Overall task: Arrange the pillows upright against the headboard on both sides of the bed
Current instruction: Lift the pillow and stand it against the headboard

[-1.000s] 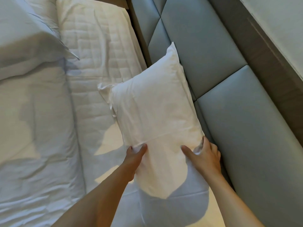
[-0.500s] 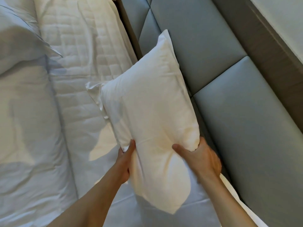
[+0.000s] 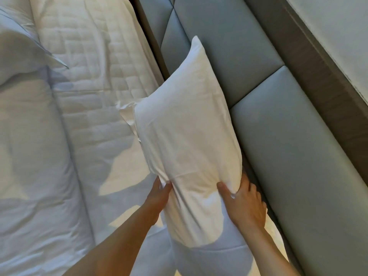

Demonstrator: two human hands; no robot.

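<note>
A white pillow (image 3: 189, 136) stands on edge beside the grey padded headboard (image 3: 288, 146), its far corner resting against the panels. My left hand (image 3: 158, 198) pinches the pillow's left side near its lower end. My right hand (image 3: 246, 204) grips its right side, fingers between pillow and headboard. A second white pillow (image 3: 18, 54) lies at the far left on the bed. Under the held pillow, at the bottom, lies another white cushion-like shape (image 3: 209, 261), partly in shadow.
The bed has a quilted white mattress cover (image 3: 95, 66) and a rumpled white duvet (image 3: 33, 176) on the left. A dark wooden frame (image 3: 310, 76) borders the headboard, with a pale wall (image 3: 338, 26) beyond.
The pillow has been raised and shifted toward the headboard, and now stands closer to the panels. Both hands kept their hold on its lower sides.
</note>
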